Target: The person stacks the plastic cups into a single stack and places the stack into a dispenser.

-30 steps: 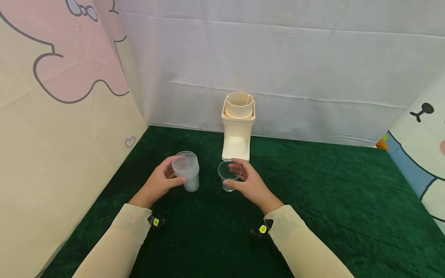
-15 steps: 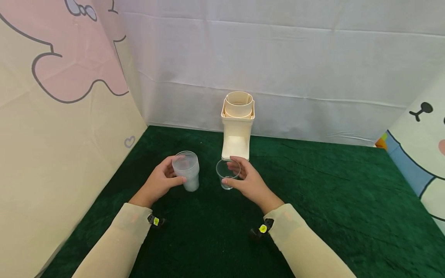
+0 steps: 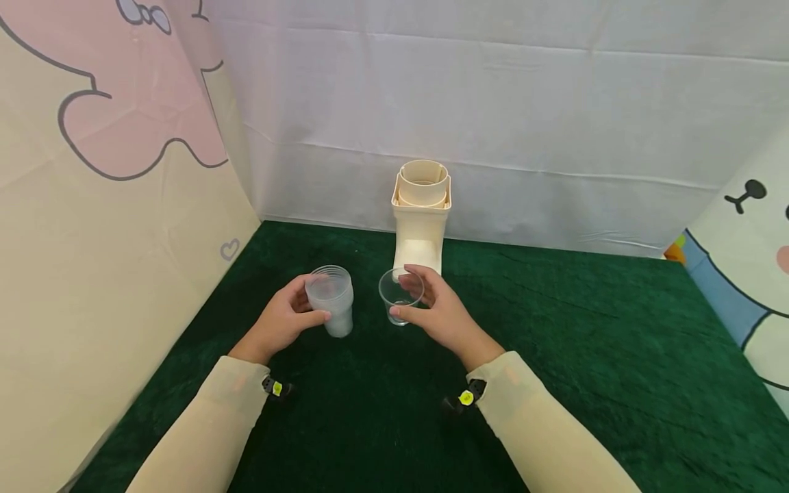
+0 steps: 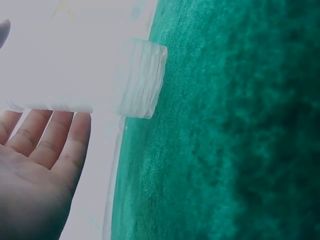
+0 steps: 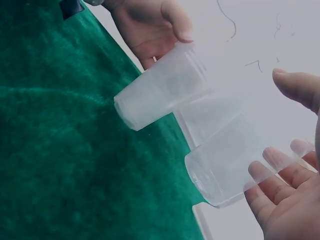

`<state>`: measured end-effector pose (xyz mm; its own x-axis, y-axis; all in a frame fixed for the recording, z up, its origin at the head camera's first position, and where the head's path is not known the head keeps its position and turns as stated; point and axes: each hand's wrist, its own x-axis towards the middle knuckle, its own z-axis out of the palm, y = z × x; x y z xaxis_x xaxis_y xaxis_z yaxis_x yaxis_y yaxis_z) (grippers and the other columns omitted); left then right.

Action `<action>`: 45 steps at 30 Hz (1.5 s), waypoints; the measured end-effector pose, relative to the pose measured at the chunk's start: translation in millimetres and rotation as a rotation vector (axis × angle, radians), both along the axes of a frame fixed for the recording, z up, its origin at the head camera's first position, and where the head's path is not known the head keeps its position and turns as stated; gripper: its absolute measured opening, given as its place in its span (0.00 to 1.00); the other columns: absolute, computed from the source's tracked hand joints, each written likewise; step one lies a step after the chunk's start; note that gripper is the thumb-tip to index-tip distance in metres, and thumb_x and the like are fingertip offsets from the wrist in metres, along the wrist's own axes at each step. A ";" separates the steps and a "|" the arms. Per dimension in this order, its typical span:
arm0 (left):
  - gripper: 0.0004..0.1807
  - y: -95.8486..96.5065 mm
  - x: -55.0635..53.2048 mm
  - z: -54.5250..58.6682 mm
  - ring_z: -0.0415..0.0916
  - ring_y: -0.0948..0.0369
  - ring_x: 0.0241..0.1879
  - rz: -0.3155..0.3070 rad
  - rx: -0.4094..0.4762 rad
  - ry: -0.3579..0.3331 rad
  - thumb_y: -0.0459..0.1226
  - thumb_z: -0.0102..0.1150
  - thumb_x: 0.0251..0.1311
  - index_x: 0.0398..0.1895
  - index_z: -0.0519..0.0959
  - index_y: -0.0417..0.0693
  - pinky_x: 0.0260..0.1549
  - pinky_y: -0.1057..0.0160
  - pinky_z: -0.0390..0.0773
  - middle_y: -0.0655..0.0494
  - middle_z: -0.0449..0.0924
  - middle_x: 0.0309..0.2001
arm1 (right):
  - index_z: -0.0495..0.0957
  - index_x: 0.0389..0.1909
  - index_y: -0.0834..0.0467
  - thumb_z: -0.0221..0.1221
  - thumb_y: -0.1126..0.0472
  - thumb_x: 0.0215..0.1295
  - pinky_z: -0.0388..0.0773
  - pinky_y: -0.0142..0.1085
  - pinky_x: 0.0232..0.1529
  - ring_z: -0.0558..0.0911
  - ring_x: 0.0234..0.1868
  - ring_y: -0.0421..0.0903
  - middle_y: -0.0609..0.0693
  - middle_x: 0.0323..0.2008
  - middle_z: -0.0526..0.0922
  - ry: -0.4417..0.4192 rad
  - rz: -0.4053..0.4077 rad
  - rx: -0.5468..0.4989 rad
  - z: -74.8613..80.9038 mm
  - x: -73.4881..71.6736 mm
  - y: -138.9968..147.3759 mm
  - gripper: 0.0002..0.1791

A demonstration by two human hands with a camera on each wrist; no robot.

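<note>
My left hand (image 3: 280, 320) grips a stack of nested clear plastic cups (image 3: 331, 301), thumb on the near side. In the left wrist view the lower end of the cup stack (image 4: 142, 80) shows ribbed against the green cloth, and its upper part fades into the bright background. To the right, my right hand (image 3: 442, 316) holds a single clear plastic cup (image 3: 392, 296) upright between thumb and fingers. Seen from the right wrist, that single cup (image 5: 225, 160) has fingers along its side, and the stack (image 5: 160, 87) is beyond it.
A cream plastic stand (image 3: 422, 222) with a round tube at its top is at the back, just behind the single cup. Green cloth (image 3: 585, 342) covers the table. A white curtain (image 3: 524, 123) closes the back, with printed cloths at both sides.
My right hand has lifted the single cup slightly and moved it a little left and away from me, toward the front of the cream stand. The left hand and stack stay put.
</note>
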<state>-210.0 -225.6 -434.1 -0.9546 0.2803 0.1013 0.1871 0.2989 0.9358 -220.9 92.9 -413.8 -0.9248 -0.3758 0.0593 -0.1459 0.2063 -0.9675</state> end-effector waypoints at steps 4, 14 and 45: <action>0.36 0.2 -0.2 0.7 0.75 0.46 0.61 -0.003 -0.001 -0.006 0.34 0.68 0.65 0.75 0.65 0.47 0.62 0.45 0.74 0.43 0.72 0.65 | 0.64 0.74 0.45 0.73 0.51 0.63 0.62 0.51 0.73 0.70 0.72 0.49 0.46 0.70 0.73 0.020 0.007 0.004 10.6 -0.5 -1.8 0.41; 0.36 -1.0 -0.3 -0.9 0.75 0.46 0.60 -0.014 0.025 -0.004 0.33 0.67 0.66 0.75 0.64 0.46 0.57 0.62 0.77 0.42 0.72 0.65 | 0.64 0.74 0.49 0.73 0.54 0.63 0.63 0.47 0.73 0.72 0.70 0.45 0.46 0.68 0.75 0.088 0.043 -0.023 32.0 -4.8 -11.0 0.42; 0.36 -3.6 -1.6 -1.6 0.74 0.46 0.63 -0.025 0.036 -0.018 0.33 0.67 0.66 0.75 0.64 0.45 0.58 0.64 0.77 0.42 0.72 0.66 | 0.62 0.76 0.52 0.70 0.54 0.66 0.64 0.44 0.72 0.71 0.71 0.42 0.48 0.70 0.74 0.244 0.142 -0.024 84.6 -6.8 -55.9 0.41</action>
